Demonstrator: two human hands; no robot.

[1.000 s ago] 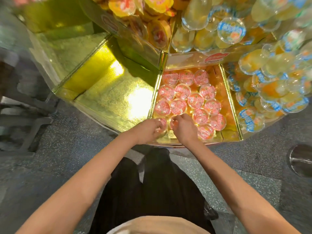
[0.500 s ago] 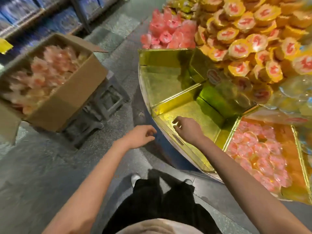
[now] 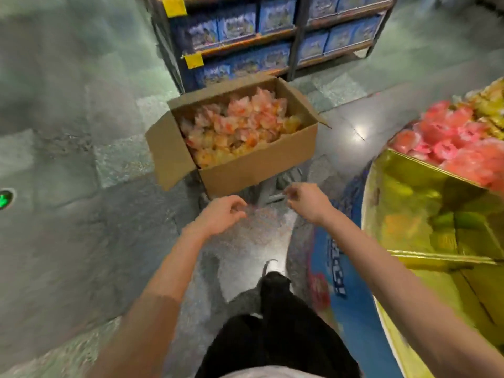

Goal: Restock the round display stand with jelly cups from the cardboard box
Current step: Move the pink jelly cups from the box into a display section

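The open brown cardboard box, heaped with pink and orange jelly cups, is shown standing on the grey floor directly ahead of both hands, its long axis running left to right, while the round gold-lined display stand lies off to the right. The left hand and right hand are held short of the box's near wall, about equally close, fingers loosely curled and nothing grasped.

one cardboard box, two hands, one display stand
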